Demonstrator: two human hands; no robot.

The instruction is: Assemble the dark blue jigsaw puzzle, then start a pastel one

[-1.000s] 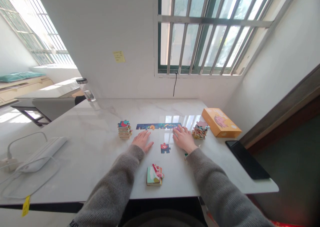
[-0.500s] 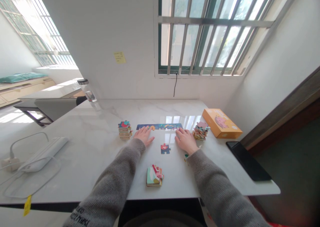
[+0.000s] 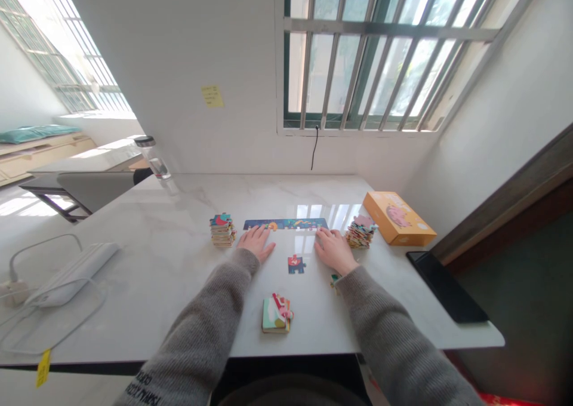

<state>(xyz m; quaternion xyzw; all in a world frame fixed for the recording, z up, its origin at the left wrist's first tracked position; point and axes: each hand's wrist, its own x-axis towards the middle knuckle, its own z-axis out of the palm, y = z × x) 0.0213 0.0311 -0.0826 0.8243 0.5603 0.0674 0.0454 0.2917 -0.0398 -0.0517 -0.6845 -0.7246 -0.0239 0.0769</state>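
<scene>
A joined strip of dark blue puzzle pieces (image 3: 286,223) lies across the table. My left hand (image 3: 256,241) rests with fingers spread at the strip's left end, and my right hand (image 3: 332,249) lies flat with its fingertips at the right end. Between and below the hands sits a single red and blue puzzle piece (image 3: 295,264). Another puzzle piece (image 3: 335,282) is partly hidden under my right sleeve. Stacks of puzzle pieces stand on the left (image 3: 222,230) and on the right (image 3: 360,233). A smaller stack of puzzle pieces (image 3: 276,314) is near the front edge.
An orange box (image 3: 398,220) and a black phone-like slab (image 3: 446,286) lie at the right. On the left are a white power strip (image 3: 78,274) with cables and a clear bottle (image 3: 154,158). A wall with a barred window (image 3: 367,54) rises behind the white table (image 3: 179,310).
The view has tilted slightly. Both hands stay at the strip's ends, and no piece has visibly moved.
</scene>
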